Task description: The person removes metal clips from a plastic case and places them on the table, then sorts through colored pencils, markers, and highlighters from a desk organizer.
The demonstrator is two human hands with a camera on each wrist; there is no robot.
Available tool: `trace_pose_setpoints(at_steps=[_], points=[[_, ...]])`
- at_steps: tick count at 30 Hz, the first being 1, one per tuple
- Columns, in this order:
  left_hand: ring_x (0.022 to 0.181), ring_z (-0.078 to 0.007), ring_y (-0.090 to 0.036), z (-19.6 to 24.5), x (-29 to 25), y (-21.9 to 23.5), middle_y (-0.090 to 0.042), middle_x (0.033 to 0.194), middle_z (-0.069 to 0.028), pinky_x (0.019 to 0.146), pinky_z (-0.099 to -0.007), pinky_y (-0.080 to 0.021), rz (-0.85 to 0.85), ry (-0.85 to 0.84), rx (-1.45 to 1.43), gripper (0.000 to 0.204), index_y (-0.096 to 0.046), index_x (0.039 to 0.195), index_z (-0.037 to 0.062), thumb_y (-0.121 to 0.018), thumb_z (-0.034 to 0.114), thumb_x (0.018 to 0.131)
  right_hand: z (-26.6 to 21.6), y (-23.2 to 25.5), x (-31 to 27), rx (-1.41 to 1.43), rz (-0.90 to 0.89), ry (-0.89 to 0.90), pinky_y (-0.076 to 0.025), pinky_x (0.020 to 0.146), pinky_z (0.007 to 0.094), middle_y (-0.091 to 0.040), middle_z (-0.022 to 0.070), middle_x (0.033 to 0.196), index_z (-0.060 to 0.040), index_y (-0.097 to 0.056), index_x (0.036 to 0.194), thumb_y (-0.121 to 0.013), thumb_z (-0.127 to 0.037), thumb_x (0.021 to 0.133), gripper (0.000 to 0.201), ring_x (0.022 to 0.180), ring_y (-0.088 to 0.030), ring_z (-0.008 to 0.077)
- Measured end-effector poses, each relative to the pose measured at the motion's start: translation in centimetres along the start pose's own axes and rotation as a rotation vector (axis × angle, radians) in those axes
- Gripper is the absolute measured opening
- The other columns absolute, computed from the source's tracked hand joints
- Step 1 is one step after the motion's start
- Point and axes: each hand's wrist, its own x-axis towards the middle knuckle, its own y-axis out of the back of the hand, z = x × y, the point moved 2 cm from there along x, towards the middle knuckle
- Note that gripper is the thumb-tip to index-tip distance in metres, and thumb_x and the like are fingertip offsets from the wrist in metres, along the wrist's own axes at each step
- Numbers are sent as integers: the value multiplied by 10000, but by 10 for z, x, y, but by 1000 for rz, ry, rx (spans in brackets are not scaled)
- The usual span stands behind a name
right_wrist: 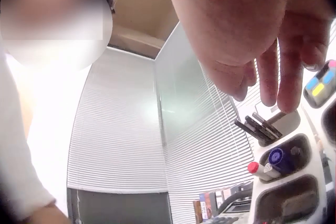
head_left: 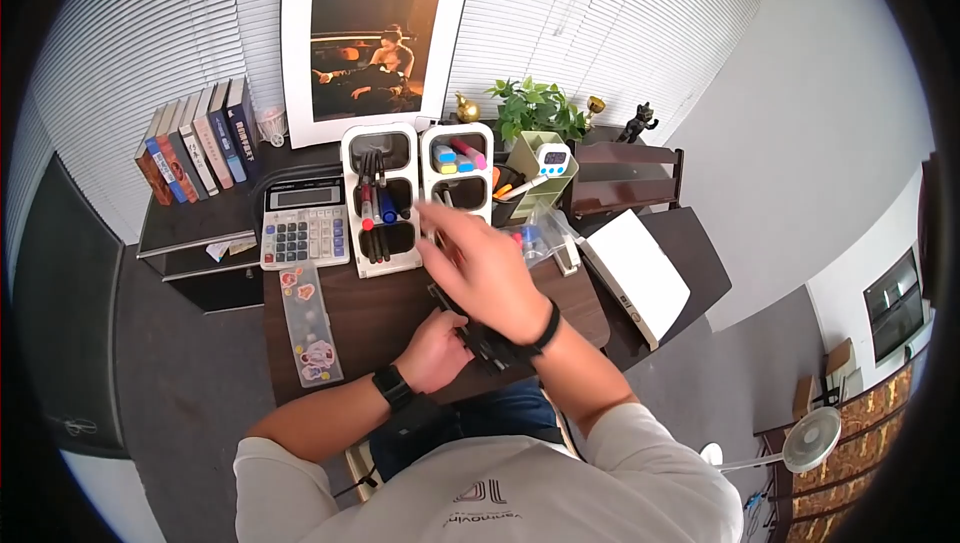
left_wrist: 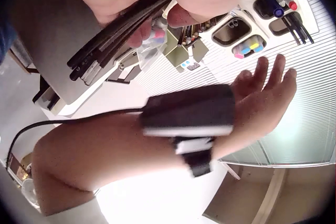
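Note:
My left hand (head_left: 438,353) grips a bundle of slim black pens (left_wrist: 113,43) low over the desk's front. Above and beyond it, my right hand (head_left: 485,268) is blurred, its fingers loosely extended and holding nothing in the right wrist view. Those fingers reach toward two white pen organizers. In the left organizer (head_left: 390,267) stand dark pens (head_left: 372,165), a red-capped marker (right_wrist: 257,169) and a thick blue marker (right_wrist: 278,158). Several coloured highlighters (head_left: 462,155) fill the top compartment of the right organizer (head_left: 458,129), whose lower part my right hand hides.
A calculator (head_left: 305,223) and a clear stickered pencil case (head_left: 312,333) lie at the left. Right of the organizers are a green holder (head_left: 560,188) with a small timer, a clear plastic bag (head_left: 543,233) and a white box (head_left: 640,278). Books (head_left: 200,138) stand at far left.

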Motion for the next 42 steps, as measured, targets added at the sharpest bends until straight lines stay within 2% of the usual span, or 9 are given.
trace_pose_setpoints(at_steps=[6, 8, 16, 21, 23, 29, 30, 34, 42], points=[[1352, -285, -568, 5, -9, -9, -621, 1407, -143, 1194, -475, -417, 32, -7, 21, 423, -511, 1464, 98, -544, 288, 1088, 29, 37, -116, 38, -129, -307, -557, 654, 346, -731, 113, 862, -19, -768, 1037, -767, -179, 964, 177, 706, -702, 207], [1375, -354, -543, 5, -10, -11, -583, 1434, -205, 1199, -522, -404, 116, -20, 14, 501, -417, 1529, 96, -552, 283, 1084, 41, 40, -144, -142, -289, -486, -556, 660, 400, -734, 134, 863, -43, -746, 972, -751, -268, 974, 225, 743, -720, 310], [1385, -341, -539, 3, -12, -13, -577, 1442, -190, 1212, -515, -407, 124, -28, 87, 376, -488, 1454, 95, -515, 267, 1121, 52, 37, -168, 120, -330, -475, -543, 642, 357, -734, 141, 823, -24, -750, 964, -757, -244, 980, 220, 703, -704, 275], [1362, -342, -559, 4, -10, -6, -599, 1416, -196, 1209, -516, -413, 105, -52, 58, 346, -528, 1402, 98, -523, 301, 1122, 39, 63, -139, -92, -23, -318, -560, 654, 337, -747, 128, 856, -34, -772, 1034, -775, -192, 954, 177, 704, -714, 244], [1352, -347, -570, 7, -11, -13, -605, 1413, -204, 1214, -524, -410, 139, -7, 32, 380, -523, 1428, 89, -508, 314, 1122, 26, 83, -129, 50, 114, -459, -522, 650, 254, -750, 76, 879, -10, -776, 1085, -793, -53, 924, 167, 767, -689, 97], [1384, -377, -545, 7, -10, -12, -581, 1435, -245, 1223, -536, -401, 121, 29, 11, 435, -474, 1484, 60, -504, 270, 1105, 8, 87, -81, 310, 373, -44, -547, 703, 259, -778, 100, 986, 11, -757, 1141, -776, 31, 906, 237, 793, -713, 142], [1384, -377, -545, 8, -9, -9, -581, 1435, -245, 1223, -536, -401, 121, 28, 18, 435, -474, 1484, 60, -504, 270, 1105, 3, 84, -70, 285, 285, 23, -573, 827, 299, -734, 149, 1063, 73, -678, 1239, -676, 73, 980, 259, 923, -731, 196], [1374, -346, -556, 7, -7, 0, -587, 1450, -195, 1207, -524, -416, 91, 31, 79, 427, -458, 1501, 78, -491, 222, 1100, -4, 41, 7, 135, 335, 107, -574, 741, 277, -779, 112, 970, -21, -769, 1154, -786, -23, 924, 230, 825, -743, 149], [1233, -235, -646, 6, -7, -9, -712, 1251, -93, 1127, -469, -482, -14, -9, 133, 218, -662, 1228, 80, -548, 210, 1094, 32, -36, 49, 169, 8, -15, -591, 775, 418, -748, 185, 1023, -6, -683, 1251, -699, -90, 952, 311, 885, -742, 329]])
